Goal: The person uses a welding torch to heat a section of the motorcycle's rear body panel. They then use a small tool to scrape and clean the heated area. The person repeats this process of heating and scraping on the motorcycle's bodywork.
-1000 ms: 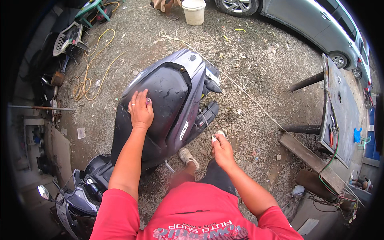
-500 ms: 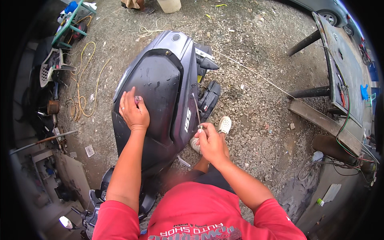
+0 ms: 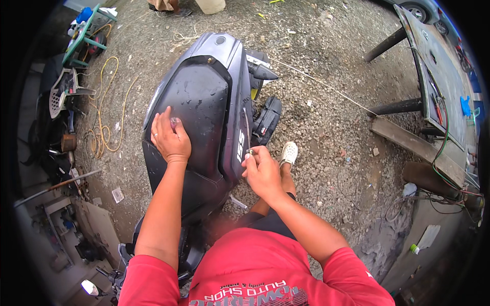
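Note:
A dark grey motor scooter (image 3: 236,48) with a wide black seat (image 3: 201,97) stands in front of me. My left hand (image 3: 171,136) lies on the left part of the seat, fingers stretched out and a ring on one of them. By its thumb tip shows a small pinkish round patch that I cannot make out. Beside the right side panel (image 3: 239,122), my right hand (image 3: 262,166) pinches the lower end of a thin metal rod (image 3: 246,122). The rod points up along the panel, and a short metal piece shows at my fingertips. Whether its far end touches the panel, I cannot tell.
Gravel ground surrounds the scooter. A yellow hose (image 3: 104,112) lies coiled at the left, near a white plastic chair (image 3: 64,92) and a green stand (image 3: 84,35). At the right stand a metal table (image 3: 441,76) and a wooden plank (image 3: 413,145). A pale bucket (image 3: 211,6) is at the far edge.
My right hand has moved left and slightly up, bringing the rod closer to the side panel. The left hand stays on the seat. The whole view has shifted a little.

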